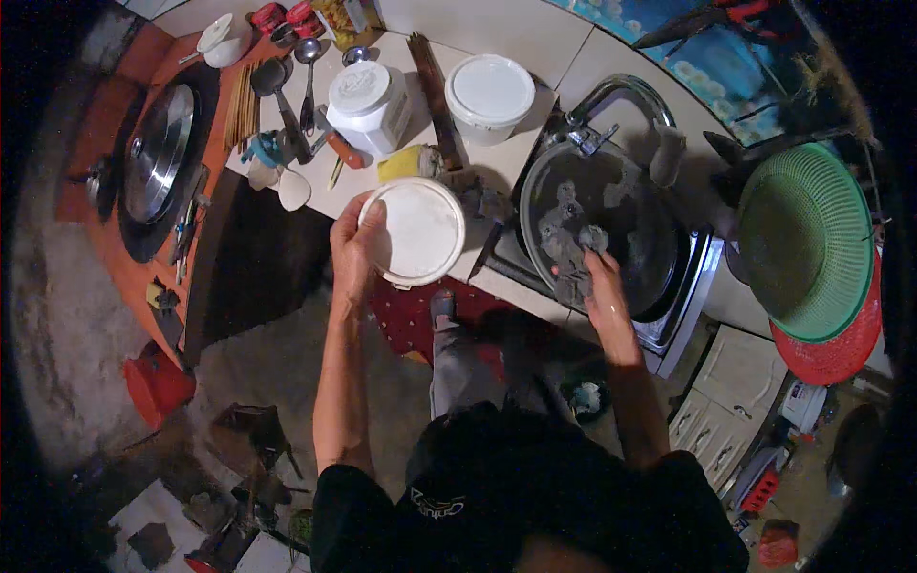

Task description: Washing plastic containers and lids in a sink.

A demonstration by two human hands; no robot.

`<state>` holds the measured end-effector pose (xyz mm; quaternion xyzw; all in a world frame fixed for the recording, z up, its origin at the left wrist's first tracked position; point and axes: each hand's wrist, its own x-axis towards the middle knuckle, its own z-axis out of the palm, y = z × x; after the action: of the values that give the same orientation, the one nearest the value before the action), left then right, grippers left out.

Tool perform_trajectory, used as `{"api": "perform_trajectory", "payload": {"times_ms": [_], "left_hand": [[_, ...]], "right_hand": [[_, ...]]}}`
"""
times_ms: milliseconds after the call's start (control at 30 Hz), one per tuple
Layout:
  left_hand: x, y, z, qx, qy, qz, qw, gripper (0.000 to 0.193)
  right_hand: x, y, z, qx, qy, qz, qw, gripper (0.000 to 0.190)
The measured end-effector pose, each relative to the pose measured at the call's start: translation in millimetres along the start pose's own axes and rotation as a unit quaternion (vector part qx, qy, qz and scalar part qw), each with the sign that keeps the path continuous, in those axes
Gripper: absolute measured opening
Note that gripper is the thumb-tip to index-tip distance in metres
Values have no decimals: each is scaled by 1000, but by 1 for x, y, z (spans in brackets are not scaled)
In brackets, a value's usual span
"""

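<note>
My left hand (358, 240) grips the left edge of a round white plastic lid (414, 230), thumb on its face, held over the counter's front edge. My right hand (600, 283) is over a large round basin (652, 265) of sudsy water in the sink, its fingertips at a greyish, crumpled thing (593, 238) that looks like a scrubber; the fingers are partly lost in the suds. Above the basin arches a metal faucet (623, 82). Left of it stands a white lidded tub (489, 97). A yellow sponge or cloth (407, 163) lies just behind the held lid.
A white plastic jar (369, 107), a ladle (308, 79), a spatula (283, 100) and an orange-handled knife (344, 149) occupy the counter. A lidded wok (163, 154) sits in the orange stove at left. A green plastic colander (813, 243) hangs at right, over a red one (834, 354).
</note>
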<state>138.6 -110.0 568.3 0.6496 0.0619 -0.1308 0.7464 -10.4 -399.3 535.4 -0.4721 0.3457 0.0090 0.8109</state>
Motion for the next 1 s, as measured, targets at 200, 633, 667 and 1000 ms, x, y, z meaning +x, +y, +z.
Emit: {"api": "perform_trajectory", "payload": {"times_ms": [200,633,667,1000], "left_hand": [[-4,-40,3,2,23,-60,998,30],[-58,-75,24,-20,86,92,992,46],[-56,-81,24,-1,91,107,990,43],[-53,-82,36,57,149,110,981,44]], "right_hand": [[-1,-28,73,29,-44,22,998,30],[23,-12,163,-567,-178,-503,627,26],[30,-7,171,-569,-183,-504,624,26],[50,4,214,-651,-275,-488,513,20]]}}
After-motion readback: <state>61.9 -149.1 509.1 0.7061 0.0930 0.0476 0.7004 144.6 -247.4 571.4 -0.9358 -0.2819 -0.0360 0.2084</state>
